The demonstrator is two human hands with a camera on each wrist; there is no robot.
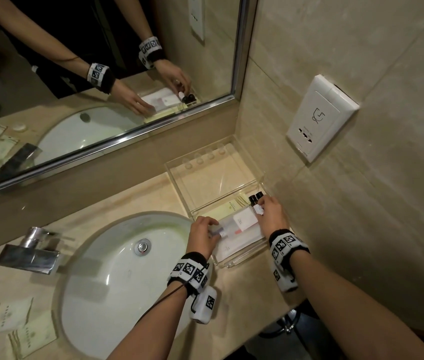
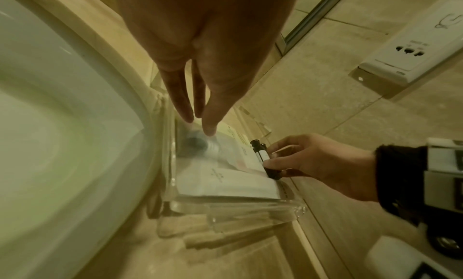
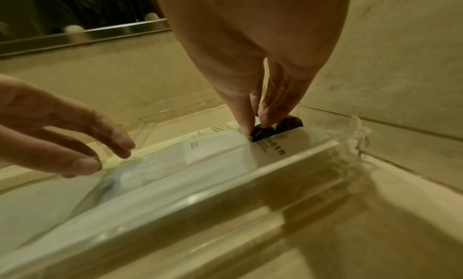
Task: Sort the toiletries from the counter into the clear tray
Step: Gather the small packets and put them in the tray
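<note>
Hands (image 1: 234, 227) – two in tray (image 1: 244, 259) | bottles (image 1: 255, 197) – two | packets (image 1: 21, 324) – two

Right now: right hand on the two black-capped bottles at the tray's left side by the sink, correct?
Wrong side. The right hand holds the black-capped bottles at the clear tray's right side, by the wall; the head view shows it. The left hand is at the sink side.

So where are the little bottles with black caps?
The two small black-capped bottles lie in the clear plastic tray's far right corner, by the wall, under the right hand.
</note>
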